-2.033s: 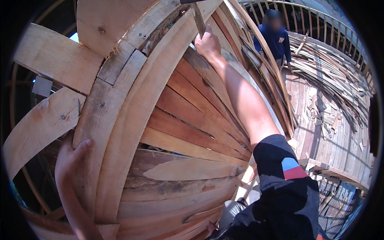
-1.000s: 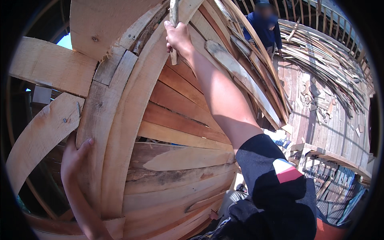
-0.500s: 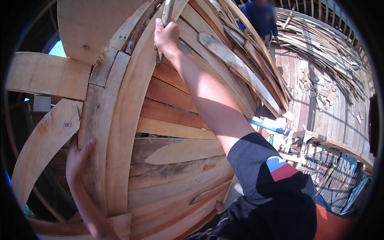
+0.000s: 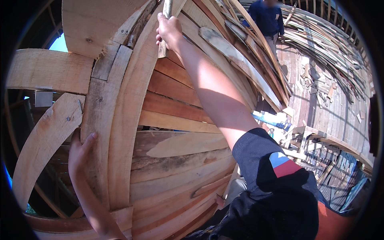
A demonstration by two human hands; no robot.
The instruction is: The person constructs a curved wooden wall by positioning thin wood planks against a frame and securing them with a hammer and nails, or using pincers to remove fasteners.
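Note:
My right arm reaches up to the top of the view, where my right hand (image 4: pixel 170 31) is closed around a wooden handle (image 4: pixel 168 8). The handle's lower end sticks out below my fist; its upper end runs out of the picture. At the left, my left hand (image 4: pixel 81 150) grips the edge of an upright wooden post (image 4: pixel 98 116), thumb on its face and the other fingers partly hidden. A curved timber (image 4: pixel 48 132) with a nail in it meets the post beside that hand. Between my arms spreads a wall of curved wooden planks (image 4: pixel 176 108).
A person in dark blue (image 4: pixel 264 18) stands at the back right near a big pile of wooden strips (image 4: pixel 320 44). Wood scraps (image 4: pixel 316 80) lie on the plank floor (image 4: pixel 292 68). A blue-handled saw (image 4: pixel 274 120) lies beyond my right sleeve, by a wooden bench (image 4: pixel 328 140).
My right hand and the handle have shifted slightly up and right in the picture. The view has moved a little. My left hand keeps its place on the post.

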